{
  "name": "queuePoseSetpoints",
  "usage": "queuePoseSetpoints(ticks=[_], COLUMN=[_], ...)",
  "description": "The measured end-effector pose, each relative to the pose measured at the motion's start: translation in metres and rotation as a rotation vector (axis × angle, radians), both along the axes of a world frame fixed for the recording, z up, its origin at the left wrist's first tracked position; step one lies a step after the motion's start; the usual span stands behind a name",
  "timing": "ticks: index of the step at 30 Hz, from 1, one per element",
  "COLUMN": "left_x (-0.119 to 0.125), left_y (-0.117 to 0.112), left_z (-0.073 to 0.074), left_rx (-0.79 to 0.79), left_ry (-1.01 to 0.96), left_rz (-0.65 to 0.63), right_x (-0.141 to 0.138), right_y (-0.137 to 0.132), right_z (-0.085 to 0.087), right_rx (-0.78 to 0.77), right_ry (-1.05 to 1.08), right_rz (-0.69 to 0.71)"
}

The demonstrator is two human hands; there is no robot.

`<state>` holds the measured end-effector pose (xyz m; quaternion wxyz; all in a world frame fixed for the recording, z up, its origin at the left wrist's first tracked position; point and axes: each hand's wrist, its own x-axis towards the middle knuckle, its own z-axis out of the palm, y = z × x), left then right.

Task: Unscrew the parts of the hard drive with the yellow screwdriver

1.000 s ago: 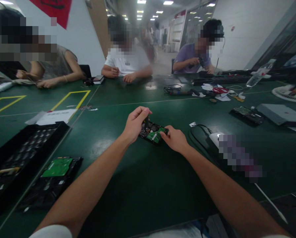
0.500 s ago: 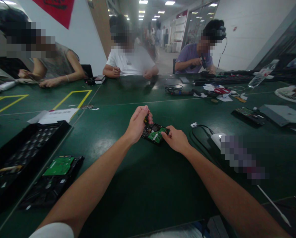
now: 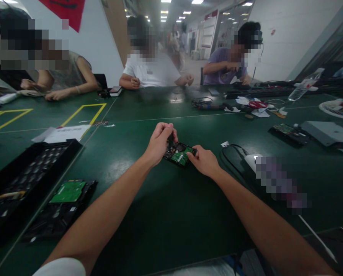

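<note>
In the middle of the head view, a hard drive [image 3: 179, 157] lies on the green table with its green circuit board facing up. My left hand [image 3: 160, 141] is closed over the drive's far left part, fingertips pinched round a dark upright handle that looks like a screwdriver [image 3: 170, 140]. Its tip is hidden behind the fingers. My right hand [image 3: 203, 160] grips the drive's right edge, thumb on top near the board and fingers at the side.
On the left lie a second drive [image 3: 69, 193] and a long black tray [image 3: 25, 180]. To the right are a cabled white device [image 3: 253, 163], another drive [image 3: 289, 134] and a grey box [image 3: 329, 133]. A bottle [image 3: 305, 85] and cables sit farther back. Several co-workers sit opposite.
My left fingers have turned slightly round the screwdriver handle. My right hand and the drive stay put. Across the table, one co-worker's hand has moved right and another's arm has lifted.
</note>
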<state>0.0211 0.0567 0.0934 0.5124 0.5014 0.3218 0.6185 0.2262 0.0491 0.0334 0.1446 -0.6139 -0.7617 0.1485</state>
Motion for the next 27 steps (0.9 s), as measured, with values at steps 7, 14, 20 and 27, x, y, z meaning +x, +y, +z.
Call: queuePoseSetpoints(ticks=[7,14,20,27], left_x=[-0.0056,-0.0072,-0.0028,0.0007], left_y=[0.0028,0.0006,-0.0011,-0.0016], left_z=[-0.0008,0.0043,0.0045,-0.0001], left_rx=[0.028,0.04,-0.036,0.005], left_ry=[0.043,0.095,-0.066,-0.024], left_rz=[0.003,-0.069,-0.142,-0.124], right_x=[0.0001,0.0008,0.0,0.0003], right_y=[-0.0002,0.0004,-0.0003,0.0006], right_z=[0.0005,-0.0005,0.0006,-0.0013], right_rx=[0.003,0.009,0.01,0.013], right_ry=[0.005,0.016,-0.004,0.001], right_rz=[0.002,0.008,0.006,0.007])
